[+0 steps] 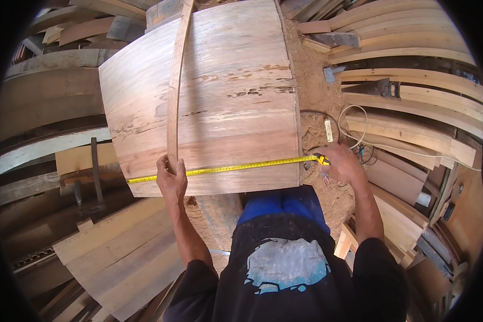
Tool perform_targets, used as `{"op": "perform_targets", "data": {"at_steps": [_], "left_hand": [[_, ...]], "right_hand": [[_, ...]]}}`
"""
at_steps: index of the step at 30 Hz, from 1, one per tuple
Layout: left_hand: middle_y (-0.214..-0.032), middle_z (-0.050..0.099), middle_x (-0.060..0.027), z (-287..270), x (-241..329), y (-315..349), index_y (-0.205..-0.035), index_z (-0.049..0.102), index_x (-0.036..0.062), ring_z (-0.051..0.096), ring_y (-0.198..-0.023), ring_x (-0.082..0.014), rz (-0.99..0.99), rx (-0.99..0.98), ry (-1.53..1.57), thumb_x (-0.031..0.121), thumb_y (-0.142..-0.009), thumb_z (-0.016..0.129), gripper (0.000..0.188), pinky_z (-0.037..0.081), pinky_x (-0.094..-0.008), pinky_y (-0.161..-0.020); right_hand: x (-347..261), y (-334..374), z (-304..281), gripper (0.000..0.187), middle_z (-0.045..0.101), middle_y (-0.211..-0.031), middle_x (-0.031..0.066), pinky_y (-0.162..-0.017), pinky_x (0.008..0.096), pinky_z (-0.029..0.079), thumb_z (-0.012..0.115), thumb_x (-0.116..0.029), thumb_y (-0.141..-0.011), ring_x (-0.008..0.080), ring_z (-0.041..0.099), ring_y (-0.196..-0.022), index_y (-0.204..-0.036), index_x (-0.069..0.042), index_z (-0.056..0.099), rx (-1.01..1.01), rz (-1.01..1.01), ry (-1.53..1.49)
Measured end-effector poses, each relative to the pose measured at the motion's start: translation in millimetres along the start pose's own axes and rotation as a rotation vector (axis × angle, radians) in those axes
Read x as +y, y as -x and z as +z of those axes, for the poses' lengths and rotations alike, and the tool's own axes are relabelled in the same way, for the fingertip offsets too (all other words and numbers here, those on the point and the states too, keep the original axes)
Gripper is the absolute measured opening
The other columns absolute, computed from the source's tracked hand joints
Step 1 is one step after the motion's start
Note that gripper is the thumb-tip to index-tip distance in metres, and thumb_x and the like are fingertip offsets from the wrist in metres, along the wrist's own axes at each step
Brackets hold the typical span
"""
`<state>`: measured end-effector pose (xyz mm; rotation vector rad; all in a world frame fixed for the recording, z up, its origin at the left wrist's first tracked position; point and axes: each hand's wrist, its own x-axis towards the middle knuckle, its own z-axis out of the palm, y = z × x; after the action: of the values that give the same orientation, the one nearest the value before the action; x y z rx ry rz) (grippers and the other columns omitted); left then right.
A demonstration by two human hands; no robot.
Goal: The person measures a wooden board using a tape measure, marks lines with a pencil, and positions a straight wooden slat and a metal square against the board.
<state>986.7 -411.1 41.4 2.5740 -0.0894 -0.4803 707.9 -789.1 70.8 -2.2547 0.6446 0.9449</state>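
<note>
A large sheet of plywood (236, 123) lies in front of me, its near edge by my waist. A yellow tape measure (241, 167) is drawn out across it, from the sheet's left edge to its right edge. My right hand (342, 162) is closed round the tape's yellow and black case, just past the right edge. My left hand (172, 177) grips the near end of a long wooden strip (176, 102), beside the tape blade, which passes at the fingers. That strip runs away from me over the sheet and past its far edge.
Stacked boards (413, 102) line the right side, with a handsaw (370, 88) on them. A power strip (328, 130) and cables lie on the sawdust-covered floor (316, 96). At left are more planks, a hammer (95, 172) and a joined wooden panel (123, 257).
</note>
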Motion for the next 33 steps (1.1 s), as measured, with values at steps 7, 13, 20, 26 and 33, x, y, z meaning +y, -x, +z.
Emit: {"op": "perform_targets", "data": {"at_steps": [7, 13, 20, 26, 33], "left_hand": [[-0.107, 0.071, -0.0231, 1.5, 0.0, -1.0, -0.129, 0.056, -0.0004, 0.071, -0.095, -0.0313, 0.058, 0.034, -0.038, 0.023, -0.094, 0.073, 0.045, 0.055, -0.0402, -0.087], [-0.107, 0.071, -0.0229, 8.4, -11.8, -3.8, -0.13, 0.056, 0.0003, 0.071, -0.095, -0.03, 0.015, 0.016, -0.024, 0.025, -0.093, 0.074, 0.048, 0.055, -0.0394, -0.087], [-0.105, 0.071, -0.0207, 11.1, -12.0, -7.1, -0.131, 0.056, 0.0005, 0.07, -0.093, -0.0279, 0.002, 0.004, -0.009, 0.026, -0.093, 0.075, 0.049, 0.055, -0.0381, -0.086], [-0.105, 0.071, -0.0192, 9.2, -9.7, -7.9, -0.125, 0.06, -0.0017, 0.069, -0.092, -0.0243, 0.036, 0.072, 0.003, 0.02, -0.093, 0.075, 0.042, 0.055, -0.0359, -0.085], [-0.102, 0.072, -0.0117, 19.0, 1.3, -1.6, -0.124, 0.064, -0.0019, 0.068, -0.09, -0.015, 0.08, 0.092, 0.3, 0.009, -0.091, 0.076, 0.037, 0.055, -0.0293, -0.08]], "right_hand": [[14.7, -4.4, 10.3, 0.052, 0.062, -0.105, 0.0187, -0.092, 0.0482, 0.047, 0.08, -0.017, -0.077, 0.0391, 0.061, -0.106, -0.127, -0.015, 0.067, -0.003, -0.024, -0.028], [14.8, -6.4, 10.6, 0.053, 0.061, -0.105, 0.0188, -0.091, 0.0485, 0.047, 0.081, -0.019, -0.078, 0.0392, 0.06, -0.106, -0.129, -0.015, 0.066, -0.008, -0.02, -0.043], [15.9, -9.7, 12.4, 0.053, 0.06, -0.104, 0.0193, -0.09, 0.048, 0.047, 0.082, -0.021, -0.078, 0.0393, 0.06, -0.106, -0.129, -0.015, 0.065, -0.032, -0.023, -0.052], [12.5, -13.2, 6.7, 0.052, 0.062, -0.105, 0.0195, -0.091, 0.0479, 0.048, 0.08, -0.019, -0.077, 0.04, 0.061, -0.105, -0.126, -0.012, 0.065, -0.019, -0.147, -0.116], [-28.0, -52.3, -53.6, 0.049, 0.067, -0.109, 0.0231, -0.096, 0.0511, 0.048, 0.073, -0.026, -0.08, 0.0434, 0.061, -0.109, -0.124, -0.007, 0.065, 0.127, -0.259, -0.192]]}}
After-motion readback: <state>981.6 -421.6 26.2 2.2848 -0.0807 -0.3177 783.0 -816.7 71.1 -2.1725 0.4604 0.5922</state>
